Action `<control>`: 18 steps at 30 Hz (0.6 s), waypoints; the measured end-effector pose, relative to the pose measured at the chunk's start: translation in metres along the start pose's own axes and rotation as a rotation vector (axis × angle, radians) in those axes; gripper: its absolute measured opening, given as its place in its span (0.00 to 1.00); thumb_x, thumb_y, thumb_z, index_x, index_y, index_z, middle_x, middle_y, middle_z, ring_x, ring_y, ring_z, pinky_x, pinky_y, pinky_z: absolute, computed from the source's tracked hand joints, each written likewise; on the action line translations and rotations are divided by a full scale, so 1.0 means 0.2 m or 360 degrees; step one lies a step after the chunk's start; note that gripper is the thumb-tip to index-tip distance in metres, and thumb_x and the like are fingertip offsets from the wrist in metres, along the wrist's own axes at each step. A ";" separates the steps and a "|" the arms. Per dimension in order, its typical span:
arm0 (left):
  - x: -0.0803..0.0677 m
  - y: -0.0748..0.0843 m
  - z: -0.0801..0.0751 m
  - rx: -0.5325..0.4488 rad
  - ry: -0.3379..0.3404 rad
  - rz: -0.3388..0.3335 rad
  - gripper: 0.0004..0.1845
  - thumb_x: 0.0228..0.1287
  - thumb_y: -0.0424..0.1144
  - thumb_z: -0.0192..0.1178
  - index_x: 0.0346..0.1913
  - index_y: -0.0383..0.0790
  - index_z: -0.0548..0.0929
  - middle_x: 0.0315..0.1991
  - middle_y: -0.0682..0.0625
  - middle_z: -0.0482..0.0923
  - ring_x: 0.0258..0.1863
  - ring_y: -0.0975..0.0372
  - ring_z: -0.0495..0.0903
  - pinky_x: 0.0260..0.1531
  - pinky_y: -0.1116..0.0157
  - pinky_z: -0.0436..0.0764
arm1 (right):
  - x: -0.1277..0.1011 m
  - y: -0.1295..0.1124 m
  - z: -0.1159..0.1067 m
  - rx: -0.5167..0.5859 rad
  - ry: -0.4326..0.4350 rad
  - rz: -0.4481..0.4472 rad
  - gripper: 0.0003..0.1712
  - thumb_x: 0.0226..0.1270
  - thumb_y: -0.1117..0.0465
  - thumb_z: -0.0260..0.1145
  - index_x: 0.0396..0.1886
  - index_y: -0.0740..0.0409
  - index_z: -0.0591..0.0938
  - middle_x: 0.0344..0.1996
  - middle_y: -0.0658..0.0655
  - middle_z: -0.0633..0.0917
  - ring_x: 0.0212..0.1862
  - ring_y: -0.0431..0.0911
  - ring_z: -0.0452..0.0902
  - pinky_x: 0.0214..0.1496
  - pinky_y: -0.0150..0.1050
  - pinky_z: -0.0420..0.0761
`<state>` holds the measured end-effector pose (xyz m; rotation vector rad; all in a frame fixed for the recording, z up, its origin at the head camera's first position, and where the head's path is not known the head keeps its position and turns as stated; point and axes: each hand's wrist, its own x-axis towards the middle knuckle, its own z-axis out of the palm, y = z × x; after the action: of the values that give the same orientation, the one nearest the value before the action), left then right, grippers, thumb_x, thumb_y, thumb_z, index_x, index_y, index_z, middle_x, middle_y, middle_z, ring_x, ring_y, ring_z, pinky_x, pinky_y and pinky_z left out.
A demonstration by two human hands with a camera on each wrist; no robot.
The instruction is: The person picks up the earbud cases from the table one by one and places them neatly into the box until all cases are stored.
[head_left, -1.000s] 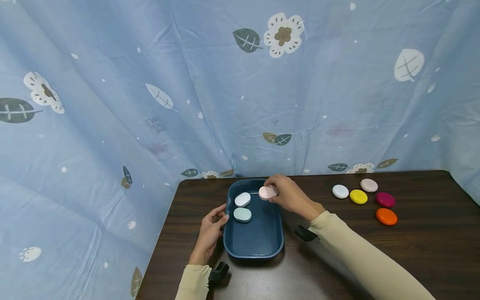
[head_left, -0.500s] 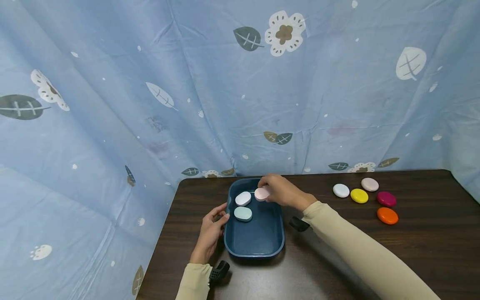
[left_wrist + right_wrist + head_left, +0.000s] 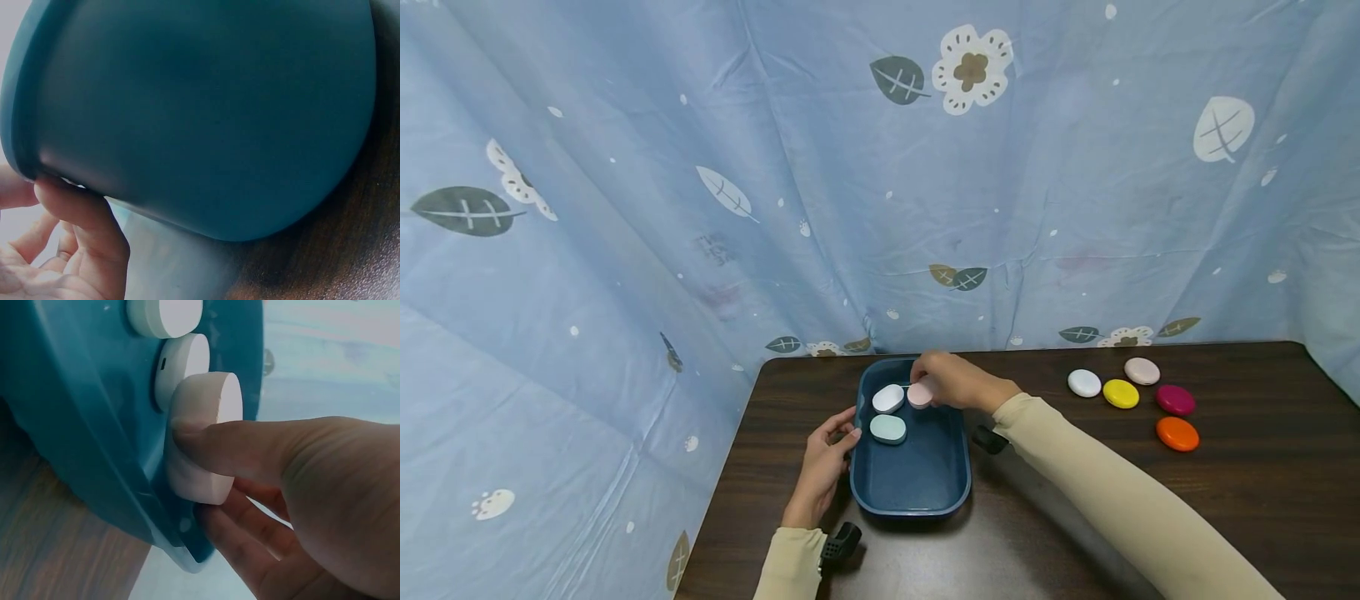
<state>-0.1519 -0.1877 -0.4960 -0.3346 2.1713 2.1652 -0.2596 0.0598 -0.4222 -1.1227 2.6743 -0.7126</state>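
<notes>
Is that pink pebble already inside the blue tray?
Inside but held: the right hand grips the pink pebble within the blue tray.

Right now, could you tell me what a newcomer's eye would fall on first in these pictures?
Probably the dark blue tray near the left end of the dark wooden table, where the right hand pinches a pale pink oval piece beside a white one and a mint one, while the left hand touches the tray's left rim. Next, the bright pieces at the table's right: yellow, magenta and orange.
</notes>
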 end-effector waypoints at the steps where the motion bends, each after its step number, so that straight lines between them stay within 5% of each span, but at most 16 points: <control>1: 0.00 0.00 0.00 0.0001 0.0001 0.0000 0.24 0.78 0.30 0.58 0.73 0.33 0.76 0.47 0.47 0.72 0.40 0.57 0.72 0.27 0.66 0.70 | 0.00 0.00 0.00 -0.0012 -0.0011 -0.0008 0.21 0.58 0.78 0.77 0.52 0.65 0.86 0.50 0.60 0.85 0.50 0.52 0.79 0.61 0.51 0.81; 11: 0.00 0.00 0.00 -0.0011 0.0013 0.0003 0.24 0.77 0.30 0.58 0.72 0.31 0.76 0.46 0.47 0.72 0.38 0.58 0.72 0.25 0.67 0.70 | 0.05 0.01 0.03 -0.0129 -0.0101 0.0021 0.22 0.57 0.78 0.77 0.52 0.63 0.87 0.50 0.60 0.86 0.51 0.52 0.82 0.59 0.49 0.82; 18: 0.00 0.00 0.00 -0.0016 0.0004 0.0002 0.24 0.78 0.30 0.58 0.73 0.31 0.75 0.46 0.47 0.72 0.39 0.58 0.72 0.27 0.67 0.71 | 0.03 0.04 0.02 0.0003 -0.0025 -0.0071 0.20 0.66 0.77 0.71 0.58 0.68 0.84 0.55 0.63 0.86 0.59 0.57 0.82 0.63 0.52 0.81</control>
<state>-0.1517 -0.1874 -0.4955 -0.3368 2.1632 2.1779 -0.2676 0.0582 -0.4286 -1.1862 2.6424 -0.7107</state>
